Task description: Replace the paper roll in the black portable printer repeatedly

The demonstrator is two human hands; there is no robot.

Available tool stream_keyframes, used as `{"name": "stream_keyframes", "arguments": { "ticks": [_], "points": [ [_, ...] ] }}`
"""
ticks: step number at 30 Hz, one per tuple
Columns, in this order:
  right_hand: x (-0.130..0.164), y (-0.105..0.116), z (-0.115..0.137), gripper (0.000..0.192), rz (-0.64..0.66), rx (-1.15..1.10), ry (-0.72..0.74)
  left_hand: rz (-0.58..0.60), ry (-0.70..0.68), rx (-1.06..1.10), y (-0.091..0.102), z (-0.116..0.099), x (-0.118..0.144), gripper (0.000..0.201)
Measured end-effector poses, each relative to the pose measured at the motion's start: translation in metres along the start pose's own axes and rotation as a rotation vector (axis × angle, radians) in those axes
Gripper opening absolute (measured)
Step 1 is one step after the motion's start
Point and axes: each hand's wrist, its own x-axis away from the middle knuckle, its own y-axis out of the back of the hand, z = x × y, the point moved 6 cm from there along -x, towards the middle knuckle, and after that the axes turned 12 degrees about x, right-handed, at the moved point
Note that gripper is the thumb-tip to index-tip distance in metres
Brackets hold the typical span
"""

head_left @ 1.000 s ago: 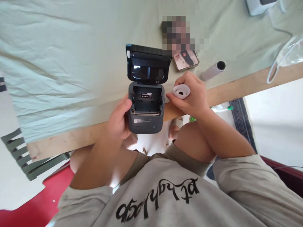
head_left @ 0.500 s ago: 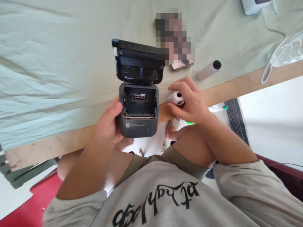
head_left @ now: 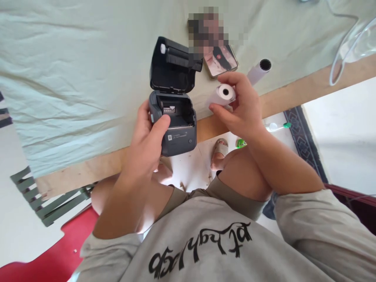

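Pale green cloth (head_left: 73,58) over a wooden table (head_left: 293,103), creased, with the bare wood edge running across the middle. Left hand (head_left: 148,143) wrapped around a dark grey printer (head_left: 176,125), thumb on its front face, fingers behind its left side; held tilted just past the table edge, above the lap. Lid (head_left: 173,68) swung up and back, paper bay open and showing a small label inside. Right hand (head_left: 242,107) pinching a white paper roll (head_left: 223,94) between thumb and fingertips, core hole facing the camera, held just right of the printer and level with its open bay, not touching it. On the cloth behind: a phone (head_left: 221,60) lying flat with its screen lit, partly blurred, and a second roll (head_left: 260,69) on its side just right of it. Clear plastic loop (head_left: 349,51) at the far right edge of the table. Below: grey shirt with black lettering, bare knees, a sandalled foot (head_left: 220,150) on the white floor, red seat (head_left: 49,250) at lower left.
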Motion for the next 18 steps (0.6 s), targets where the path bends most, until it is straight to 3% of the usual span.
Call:
{"name": "stream_keyframes", "arguments": {
  "ticks": [3, 8, 13, 16, 18],
  "points": [
    [-0.003, 0.001, 0.01, 0.027, -0.049, 0.023, 0.029, 0.024, -0.102, -0.217, 0.002, -0.014, -0.001, 0.043],
    [0.001, -0.001, 0.032, 0.026, -0.095, 0.055, 0.069, 0.078, -0.272, -0.609, 0.006, -0.032, -0.006, 0.029],
    [0.013, -0.011, 0.062, 0.036, -0.068, -0.067, 0.229, -0.002, -0.316, -0.649, 0.01, -0.037, -0.008, 0.033],
    [0.012, -0.019, 0.062, 0.053, -0.042, -0.201, 0.121, -0.049, -0.261, -0.651, 0.013, -0.037, -0.008, 0.038],
    [0.008, -0.024, 0.057, 0.057, 0.014, -0.274, 0.002, 0.004, -0.308, -0.564, 0.009, -0.044, -0.002, 0.021]
  ]
}}
